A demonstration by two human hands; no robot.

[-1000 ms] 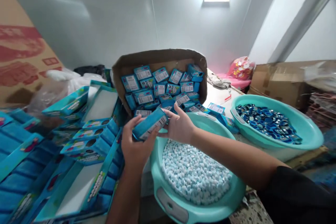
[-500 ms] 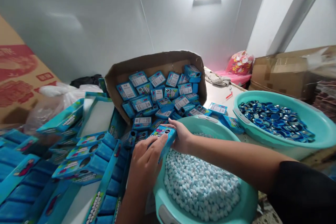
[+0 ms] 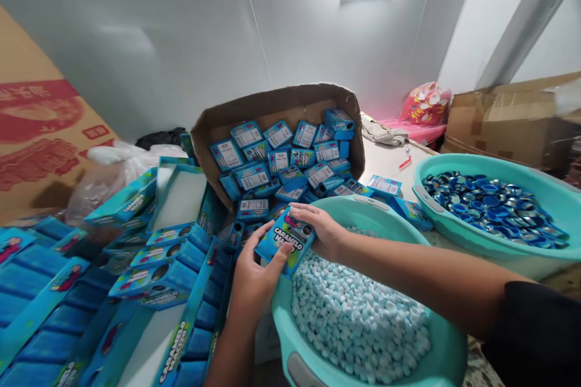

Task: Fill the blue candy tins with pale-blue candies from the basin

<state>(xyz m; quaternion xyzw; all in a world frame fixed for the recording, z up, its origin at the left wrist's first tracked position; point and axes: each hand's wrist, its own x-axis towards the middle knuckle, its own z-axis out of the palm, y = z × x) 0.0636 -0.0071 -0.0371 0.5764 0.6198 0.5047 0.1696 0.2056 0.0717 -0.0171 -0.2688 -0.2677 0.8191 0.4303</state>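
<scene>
Both hands hold one small blue candy box [image 3: 287, 238] with its printed front facing me, just over the left rim of a teal basin [image 3: 399, 227]. My left hand [image 3: 256, 278] grips its lower left edge, thumb on the front. My right hand [image 3: 320, 231] closes on its upper right end. The basin is filled with small pale blue and white candies [image 3: 358, 320].
A tipped cardboard box [image 3: 272, 109] behind holds several small blue boxes. Blue display cartons [image 3: 149, 260] pile at the left. A second teal basin [image 3: 544, 199] with blue and silver caps stands right. Brown cartons sit at the far left and far right.
The small box was turned from its side to its printed front and lowered toward the basin's rim. Both hands kept hold of it and shifted their grip.
</scene>
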